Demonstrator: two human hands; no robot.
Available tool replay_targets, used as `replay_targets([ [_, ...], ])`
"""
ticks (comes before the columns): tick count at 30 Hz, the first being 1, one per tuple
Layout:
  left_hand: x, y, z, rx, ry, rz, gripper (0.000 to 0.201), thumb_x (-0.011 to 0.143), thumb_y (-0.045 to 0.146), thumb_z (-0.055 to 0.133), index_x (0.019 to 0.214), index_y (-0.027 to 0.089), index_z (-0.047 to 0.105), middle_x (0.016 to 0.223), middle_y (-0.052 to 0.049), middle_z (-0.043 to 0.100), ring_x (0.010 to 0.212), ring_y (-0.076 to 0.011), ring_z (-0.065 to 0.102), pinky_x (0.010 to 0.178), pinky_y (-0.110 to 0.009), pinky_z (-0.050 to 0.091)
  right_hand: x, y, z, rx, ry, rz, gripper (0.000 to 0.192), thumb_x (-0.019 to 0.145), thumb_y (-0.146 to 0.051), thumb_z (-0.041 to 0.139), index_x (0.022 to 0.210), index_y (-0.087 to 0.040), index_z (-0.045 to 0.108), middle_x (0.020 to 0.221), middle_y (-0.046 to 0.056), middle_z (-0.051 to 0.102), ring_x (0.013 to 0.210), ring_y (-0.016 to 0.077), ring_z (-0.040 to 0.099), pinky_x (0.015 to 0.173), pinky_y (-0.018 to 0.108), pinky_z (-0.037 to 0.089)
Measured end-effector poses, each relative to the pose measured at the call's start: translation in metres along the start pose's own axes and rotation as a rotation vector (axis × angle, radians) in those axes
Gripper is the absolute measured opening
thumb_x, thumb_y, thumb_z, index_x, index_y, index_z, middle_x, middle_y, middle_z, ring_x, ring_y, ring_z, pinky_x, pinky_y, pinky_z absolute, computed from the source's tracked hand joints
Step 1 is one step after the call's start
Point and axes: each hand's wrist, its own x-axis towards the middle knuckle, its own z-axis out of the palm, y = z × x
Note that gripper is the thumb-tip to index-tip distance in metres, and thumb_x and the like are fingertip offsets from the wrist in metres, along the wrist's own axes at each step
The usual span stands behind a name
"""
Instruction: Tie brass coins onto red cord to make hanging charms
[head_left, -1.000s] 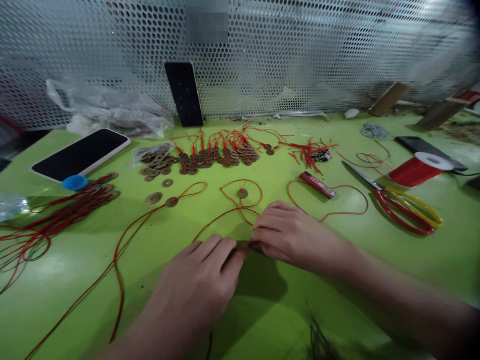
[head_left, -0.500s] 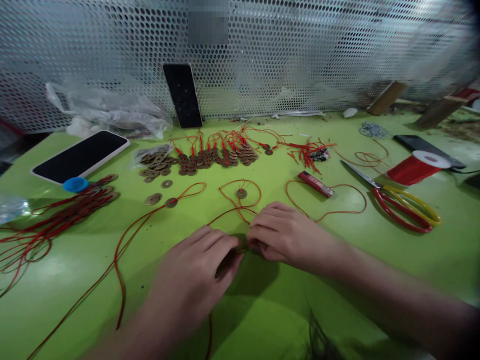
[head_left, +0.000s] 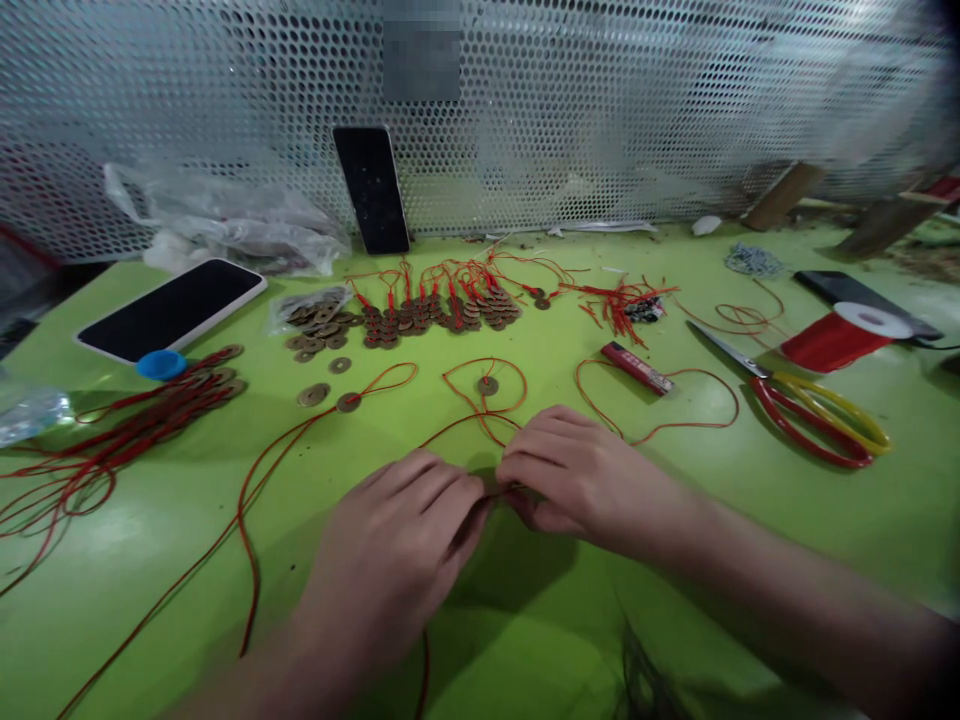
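My left hand (head_left: 409,540) and my right hand (head_left: 581,480) meet low over the green table, fingertips pinched close together. Between them runs a red cord (head_left: 493,494), gripped by both; my fingers cover most of it. One end of red cord hangs below my left wrist. Just beyond my hands lies a holed coin (head_left: 487,386) with a loop of red cord around it. To the left, another coin (head_left: 349,402) is threaded on a long looped cord. Several loose coins (head_left: 313,394) lie beside it.
Finished-looking coin strings (head_left: 427,312) line the back. At right are scissors (head_left: 817,420), a red cord spool (head_left: 836,335), a red lighter (head_left: 637,369) and a dark phone (head_left: 866,303). At left are a phone (head_left: 172,308), a blue cap (head_left: 161,365) and a coin bundle (head_left: 180,400). Another phone (head_left: 373,190) stands upright.
My left fingers have closed in, narrowing the gap under the thumb, and the pinched cord has shifted slightly. The whole view has moved a little; the table items have stayed put.
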Motion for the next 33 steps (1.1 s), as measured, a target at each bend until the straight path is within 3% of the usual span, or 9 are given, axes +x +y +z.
replay_targets([
  [6, -0.0037, -0.0022, 0.0048, 0.124, 0.072, 0.127, 0.021, 0.089, 0.016, 0.043, 0.077, 0.018, 0.061, 0.071, -0.001, 0.064, 0.07, -0.0172, 0.057, 0.062, -0.031, 0.046, -0.0008, -0.0013, -0.001, 0.007, -0.022, -0.007, 0.011, 0.083, -0.015, 0.051, 0.08, -0.015, 0.061, 0.076, 0.004, 0.06, 0.074, 0.0154, 0.052, 0.073, 0.029, 0.039],
  [12, -0.0005, -0.0007, 0.0008, 0.188, 0.002, 0.224, 0.026, 0.086, 0.008, 0.039, 0.072, 0.015, 0.06, 0.068, -0.003, 0.062, 0.067, -0.0179, 0.057, 0.058, -0.031, 0.046, 0.0008, -0.0025, 0.0, 0.008, -0.024, -0.015, 0.012, 0.081, -0.013, 0.05, 0.077, -0.014, 0.061, 0.073, 0.004, 0.059, 0.071, 0.0155, 0.05, 0.071, 0.029, 0.039],
  [16, 0.0007, -0.0016, -0.0009, 0.191, 0.01, 0.22, 0.029, 0.088, 0.007, 0.037, 0.076, 0.016, 0.061, 0.071, -0.003, 0.065, 0.07, -0.0173, 0.059, 0.061, -0.03, 0.047, 0.0004, -0.001, 0.0008, 0.021, -0.008, -0.002, 0.01, 0.079, -0.012, 0.052, 0.079, -0.014, 0.062, 0.074, 0.004, 0.06, 0.071, 0.0153, 0.051, 0.071, 0.029, 0.039],
  [22, 0.0, -0.0026, -0.0009, 0.165, 0.106, 0.132, 0.019, 0.09, 0.021, 0.044, 0.09, 0.015, 0.062, 0.08, -0.003, 0.068, 0.076, -0.0185, 0.061, 0.066, -0.033, 0.048, -0.0019, 0.001, 0.0012, 0.057, 0.015, 0.09, 0.006, 0.078, -0.015, 0.057, 0.078, -0.015, 0.063, 0.073, 0.004, 0.061, 0.071, 0.0148, 0.053, 0.071, 0.027, 0.039],
  [33, -0.0047, -0.0067, 0.0005, 0.156, 0.171, 0.166, 0.015, 0.088, 0.016, 0.048, 0.085, 0.018, 0.062, 0.078, 0.001, 0.068, 0.075, -0.0161, 0.06, 0.071, -0.032, 0.048, -0.0019, -0.0047, -0.0018, 0.298, -0.028, 0.21, 0.014, 0.067, -0.007, 0.064, 0.079, -0.016, 0.062, 0.076, 0.0, 0.062, 0.072, 0.0128, 0.053, 0.068, 0.025, 0.039],
])
